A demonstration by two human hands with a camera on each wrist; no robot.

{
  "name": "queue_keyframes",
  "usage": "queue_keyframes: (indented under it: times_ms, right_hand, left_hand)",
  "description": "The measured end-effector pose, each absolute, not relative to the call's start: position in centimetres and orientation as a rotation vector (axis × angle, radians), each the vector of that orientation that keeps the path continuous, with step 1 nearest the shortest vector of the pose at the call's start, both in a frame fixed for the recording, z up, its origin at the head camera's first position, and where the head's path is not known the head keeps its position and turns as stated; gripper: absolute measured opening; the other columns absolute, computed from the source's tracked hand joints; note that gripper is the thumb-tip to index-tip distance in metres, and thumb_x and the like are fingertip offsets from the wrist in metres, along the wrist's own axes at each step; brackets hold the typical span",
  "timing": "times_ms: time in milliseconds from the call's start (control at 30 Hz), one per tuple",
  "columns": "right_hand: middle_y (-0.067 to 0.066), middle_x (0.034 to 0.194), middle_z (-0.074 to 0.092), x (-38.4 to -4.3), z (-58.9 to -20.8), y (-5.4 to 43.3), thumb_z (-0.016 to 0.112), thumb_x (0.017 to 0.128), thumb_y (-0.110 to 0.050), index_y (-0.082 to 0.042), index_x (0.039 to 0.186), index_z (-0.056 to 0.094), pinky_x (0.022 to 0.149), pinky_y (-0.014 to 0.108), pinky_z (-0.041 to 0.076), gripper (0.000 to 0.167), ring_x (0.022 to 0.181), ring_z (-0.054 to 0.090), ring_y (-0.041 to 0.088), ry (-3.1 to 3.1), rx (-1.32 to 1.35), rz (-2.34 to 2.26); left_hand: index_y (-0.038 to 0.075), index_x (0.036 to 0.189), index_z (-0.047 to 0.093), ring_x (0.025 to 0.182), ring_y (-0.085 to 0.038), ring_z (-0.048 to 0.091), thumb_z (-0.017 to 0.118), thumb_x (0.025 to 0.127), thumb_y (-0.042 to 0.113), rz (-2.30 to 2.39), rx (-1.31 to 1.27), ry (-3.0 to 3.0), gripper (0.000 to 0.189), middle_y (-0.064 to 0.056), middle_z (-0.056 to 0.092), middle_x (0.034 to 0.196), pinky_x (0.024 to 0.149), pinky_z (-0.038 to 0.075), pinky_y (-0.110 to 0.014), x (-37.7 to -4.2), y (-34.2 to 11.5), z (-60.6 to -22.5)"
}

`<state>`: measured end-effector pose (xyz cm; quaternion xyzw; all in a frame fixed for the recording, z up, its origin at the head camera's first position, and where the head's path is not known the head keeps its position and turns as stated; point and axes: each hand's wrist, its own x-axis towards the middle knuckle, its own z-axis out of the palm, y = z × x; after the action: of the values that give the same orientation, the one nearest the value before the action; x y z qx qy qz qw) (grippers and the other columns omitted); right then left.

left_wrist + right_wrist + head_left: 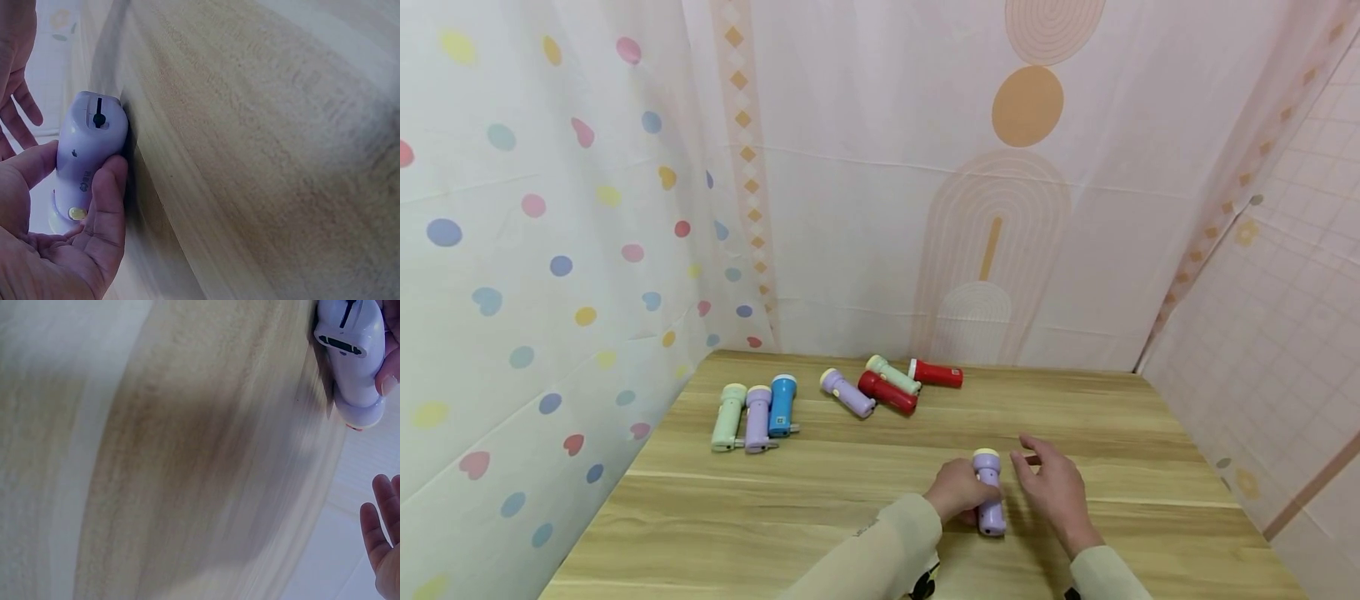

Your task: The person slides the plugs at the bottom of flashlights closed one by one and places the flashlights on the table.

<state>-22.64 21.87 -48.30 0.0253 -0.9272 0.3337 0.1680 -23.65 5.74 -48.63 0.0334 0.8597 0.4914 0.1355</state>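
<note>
A purple flashlight [989, 468] with a pale yellow rim lies near the front of the table, its lens end pointing away from me. My left hand [960, 490] holds it from the left, the thumb on one side and the fingers on the other. The left wrist view shows the slotted tail of the flashlight [94, 134] and a small yellow button. To the right of the flashlight, apart from it, my right hand [1057, 490] hovers with fingers loosely bent and nothing in them. In the right wrist view the right hand [386, 540] is partly cut off by the edge.
At the left of the wooden table [820, 475] lie a green flashlight [727, 419], a purple flashlight [758, 417] and a blue flashlight [782, 404], side by side. Farther back are another purple flashlight [848, 394], a green one [895, 376] and two red flashlights [889, 392]. Curtains [850, 208] hang behind.
</note>
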Motion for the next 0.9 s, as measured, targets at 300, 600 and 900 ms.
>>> queue_keyframes:
  times_ms: [300,600,900]
  right_hand:
    - [0.021,0.121,0.066,-22.6,-48.1,21.1,0.065,0.096,-0.022,0.001,0.127,0.063,0.077,0.05,0.053,0.038,0.095,0.069,0.032,-2.664,0.069,0.921]
    - [0.021,0.11,0.068,-22.7,-47.7,20.2,0.069,0.093,-0.026,0.003,0.114,0.067,0.073,0.05,0.053,0.037,0.089,0.069,0.031,-2.753,0.035,0.889]
    - [0.025,0.102,0.069,-22.4,-47.5,18.8,0.07,0.091,-0.03,0.01,0.108,0.068,0.077,0.053,0.053,0.043,0.091,0.066,0.04,-2.874,-0.049,0.833]
  left_hand:
    - [-0.002,0.087,0.061,0.054,-0.023,0.065,0.079,0.08,0.016,1.477,0.11,2.42,0.026,-0.008,0.06,0.074,0.049,0.056,-0.034,-23.5,5.2,-48.2]
    - [0.01,0.06,0.055,0.045,-0.017,0.056,0.073,0.089,0.031,1.316,0.165,2.559,0.041,-0.005,0.056,0.052,0.043,0.043,-0.026,-24.4,4.1,-48.4]
    - [0.01,0.066,0.059,0.051,-0.018,0.057,0.069,0.091,0.037,1.194,0.215,2.649,0.037,-0.002,0.055,0.057,0.045,0.036,-0.026,-25.1,2.7,-47.4]
